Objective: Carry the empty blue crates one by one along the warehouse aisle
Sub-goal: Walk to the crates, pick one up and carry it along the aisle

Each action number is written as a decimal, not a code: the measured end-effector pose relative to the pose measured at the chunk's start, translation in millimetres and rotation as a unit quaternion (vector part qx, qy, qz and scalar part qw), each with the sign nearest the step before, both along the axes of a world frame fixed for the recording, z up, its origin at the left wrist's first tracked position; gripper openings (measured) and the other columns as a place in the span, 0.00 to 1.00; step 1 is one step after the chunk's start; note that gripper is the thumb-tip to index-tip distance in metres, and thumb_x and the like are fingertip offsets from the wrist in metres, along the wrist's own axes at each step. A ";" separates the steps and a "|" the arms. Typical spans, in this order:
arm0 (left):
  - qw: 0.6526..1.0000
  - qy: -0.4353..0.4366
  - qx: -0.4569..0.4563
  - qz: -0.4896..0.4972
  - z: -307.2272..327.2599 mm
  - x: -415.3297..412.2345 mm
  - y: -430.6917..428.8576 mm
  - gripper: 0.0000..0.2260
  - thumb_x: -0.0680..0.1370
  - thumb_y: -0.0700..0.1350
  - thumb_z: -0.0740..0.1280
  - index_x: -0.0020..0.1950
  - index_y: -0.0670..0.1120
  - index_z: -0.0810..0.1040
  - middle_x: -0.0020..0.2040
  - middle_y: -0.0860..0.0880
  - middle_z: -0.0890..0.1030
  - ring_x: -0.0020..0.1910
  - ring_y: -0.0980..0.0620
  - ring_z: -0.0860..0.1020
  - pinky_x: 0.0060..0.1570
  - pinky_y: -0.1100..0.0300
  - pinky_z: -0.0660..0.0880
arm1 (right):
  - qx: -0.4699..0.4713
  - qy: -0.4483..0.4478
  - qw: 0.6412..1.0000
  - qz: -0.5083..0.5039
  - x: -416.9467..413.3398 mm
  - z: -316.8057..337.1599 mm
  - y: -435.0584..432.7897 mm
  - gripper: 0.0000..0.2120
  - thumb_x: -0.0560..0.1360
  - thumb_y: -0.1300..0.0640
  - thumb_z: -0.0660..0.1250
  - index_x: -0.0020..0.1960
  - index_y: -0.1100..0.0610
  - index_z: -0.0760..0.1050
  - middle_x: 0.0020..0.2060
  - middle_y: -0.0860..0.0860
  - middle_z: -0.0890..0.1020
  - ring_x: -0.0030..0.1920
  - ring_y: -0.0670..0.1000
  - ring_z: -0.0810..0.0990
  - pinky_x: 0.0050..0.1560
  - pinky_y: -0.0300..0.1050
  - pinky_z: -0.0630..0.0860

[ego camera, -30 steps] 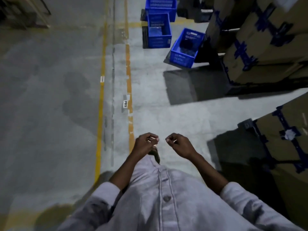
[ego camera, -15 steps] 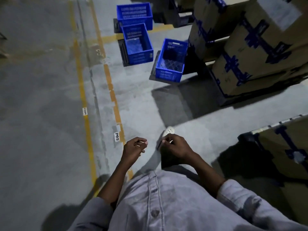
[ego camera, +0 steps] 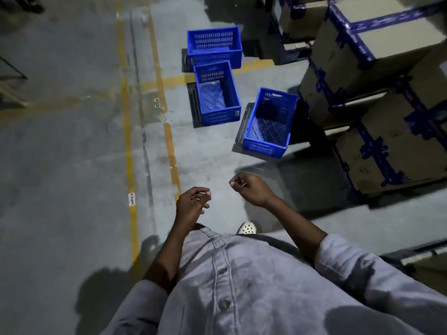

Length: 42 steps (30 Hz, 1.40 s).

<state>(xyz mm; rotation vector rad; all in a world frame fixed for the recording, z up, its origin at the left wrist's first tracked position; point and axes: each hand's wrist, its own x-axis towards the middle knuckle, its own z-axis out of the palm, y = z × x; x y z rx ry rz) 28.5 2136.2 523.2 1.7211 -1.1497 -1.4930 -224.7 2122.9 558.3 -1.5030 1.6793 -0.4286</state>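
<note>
- Since half a second ago the hands have drawn apart: the right hand is now higher and further right, clear of the left hand, and the white perforated shoe shows below them instead of between them.
- The left hand's fingers are loosely curled, thumb near the fingertips, gripping nothing.
- The right hand's fingers are curled into a loose fist, and no crate is in it.
- Three empty blue crates stand on the floor ahead, right of the yellow lines.
- The far crate and the middle crate are just beside each other.
- The near crate sits askew against the stacked cartons, which are bound with blue tape.
- A white floor label lies on the left yellow line; its print is too blurred to read.
- A small floor marking near the middle crate is likewise unclear.
</note>
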 end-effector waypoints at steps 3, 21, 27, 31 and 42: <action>1.000 -0.001 0.003 0.001 3.4 5.5 -61.8 0.04 0.84 0.42 0.77 0.59 0.46 0.89 0.49 0.43 0.90 0.39 0.50 0.86 0.36 0.57 0.77 | 0.005 -0.019 0.999 0.025 7.2 -1.0 -59.8 0.07 0.83 0.48 0.71 0.53 0.50 0.84 0.43 0.45 0.86 0.43 0.48 0.84 0.49 0.51 0.79; 0.995 -0.039 0.019 -0.091 -4.5 94.2 -495.6 0.03 0.83 0.47 0.78 0.56 0.51 0.90 0.47 0.48 0.91 0.44 0.42 0.88 0.42 0.51 0.80 | 0.060 -0.033 0.997 -0.048 89.0 -3.2 -425.5 0.10 0.83 0.41 0.68 0.56 0.45 0.83 0.48 0.46 0.86 0.48 0.49 0.85 0.53 0.56 0.84; 0.987 -0.038 0.021 -0.156 -13.3 73.9 -615.5 0.02 0.84 0.43 0.78 0.55 0.49 0.89 0.50 0.39 0.89 0.39 0.49 0.86 0.41 0.53 0.78 | 0.098 -0.035 0.988 -0.113 65.1 -23.5 -514.7 0.08 0.82 0.40 0.70 0.53 0.43 0.83 0.45 0.44 0.86 0.46 0.47 0.85 0.54 0.50 0.82; 0.978 -0.046 0.010 -0.203 -23.0 53.5 -707.4 0.02 0.83 0.44 0.78 0.55 0.50 0.90 0.49 0.40 0.89 0.39 0.49 0.86 0.40 0.53 0.77 | 0.076 -0.061 0.985 -0.142 40.9 -31.4 -603.4 0.10 0.83 0.42 0.70 0.55 0.48 0.83 0.46 0.45 0.86 0.46 0.49 0.86 0.54 0.51 0.81; 0.951 -0.037 -0.037 -0.305 3.5 -25.4 -936.7 0.05 0.84 0.44 0.78 0.59 0.47 0.89 0.48 0.42 0.90 0.41 0.51 0.86 0.37 0.61 0.79 | 0.020 -0.035 0.946 -0.321 -11.4 -6.9 -766.0 0.10 0.84 0.45 0.69 0.57 0.50 0.84 0.50 0.48 0.87 0.51 0.51 0.84 0.55 0.49 0.78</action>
